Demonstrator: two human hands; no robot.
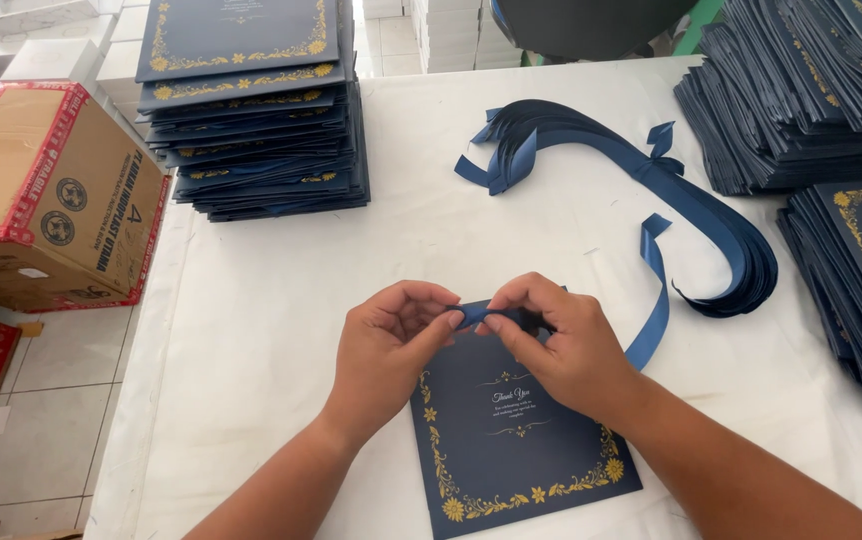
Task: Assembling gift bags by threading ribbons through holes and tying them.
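Observation:
A dark blue card with gold floral trim lies flat on the white table in front of me. My left hand and my right hand meet at its top edge. Both pinch a blue satin ribbon between thumb and fingers. The ribbon loops out to the right of my right hand and curls upward. The card's top edge is hidden under my fingers.
A bundle of blue ribbons lies in the middle of the table. A tall pile of the same cards stands at the back left, more piles at the right. A cardboard box sits left of the table.

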